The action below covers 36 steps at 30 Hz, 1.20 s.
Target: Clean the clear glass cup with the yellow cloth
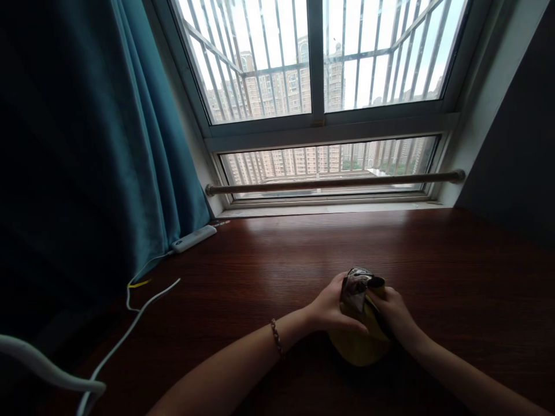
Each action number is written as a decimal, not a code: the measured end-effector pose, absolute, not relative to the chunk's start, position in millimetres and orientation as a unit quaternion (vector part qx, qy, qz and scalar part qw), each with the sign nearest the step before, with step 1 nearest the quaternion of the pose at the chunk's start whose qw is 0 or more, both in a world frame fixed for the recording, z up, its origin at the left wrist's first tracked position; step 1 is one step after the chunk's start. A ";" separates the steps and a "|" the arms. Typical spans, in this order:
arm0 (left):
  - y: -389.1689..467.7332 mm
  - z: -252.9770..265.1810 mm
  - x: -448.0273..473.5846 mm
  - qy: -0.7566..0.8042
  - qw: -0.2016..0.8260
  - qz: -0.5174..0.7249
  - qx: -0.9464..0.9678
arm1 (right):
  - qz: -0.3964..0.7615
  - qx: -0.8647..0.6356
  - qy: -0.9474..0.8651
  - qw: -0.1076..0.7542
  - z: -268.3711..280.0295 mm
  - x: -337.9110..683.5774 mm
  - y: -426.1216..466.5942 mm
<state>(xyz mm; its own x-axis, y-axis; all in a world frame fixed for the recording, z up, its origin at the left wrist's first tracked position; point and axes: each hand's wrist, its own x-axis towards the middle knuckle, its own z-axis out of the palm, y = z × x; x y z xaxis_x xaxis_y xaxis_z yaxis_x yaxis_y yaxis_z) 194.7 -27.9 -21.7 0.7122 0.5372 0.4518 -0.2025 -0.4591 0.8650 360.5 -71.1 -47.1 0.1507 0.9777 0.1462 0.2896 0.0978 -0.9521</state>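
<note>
Between my hands is a rounded yellow object (362,349) with dark edges and a shiny, crinkled, plastic-like part (358,289) at its top. What kind of thing it is, I cannot make out in the dim light. My left hand (335,312) grips it from the left, the thumb lying across its front. On the other side my right hand (395,315) holds the upper right part, close to a short dark round end (376,282). The fingers behind the object are hidden. A braided bracelet (276,337) circles my left wrist.
Under my hands spreads a dark reddish wooden surface (269,260). A white power strip (194,238) lies by the blue curtain (151,144), and white cables (125,335) run down the left. A rail (333,184) crosses the barred window at the back.
</note>
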 end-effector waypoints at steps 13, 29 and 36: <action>-33.1 -19.2 192.6 0.137 0.618 0.390 0.669 | 0.435 -0.547 -0.551 0.456 -45.2 357.1 -74.9; -18.2 -34.3 191.4 0.231 0.613 0.314 0.687 | 0.263 -0.560 -0.655 0.434 -37.7 355.6 -74.7; -32.6 -24.1 195.6 0.105 0.619 0.354 0.693 | 0.306 -0.597 -0.582 0.460 -43.0 360.7 -70.4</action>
<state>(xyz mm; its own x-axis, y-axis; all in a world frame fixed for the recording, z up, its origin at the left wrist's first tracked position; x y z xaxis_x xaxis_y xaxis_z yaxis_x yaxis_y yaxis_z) 195.6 -32.6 -24.1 0.7269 0.5840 0.3614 -0.2933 -0.2119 0.9322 360.7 -70.4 -43.0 0.1359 0.9762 0.1691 0.4126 0.0994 -0.9055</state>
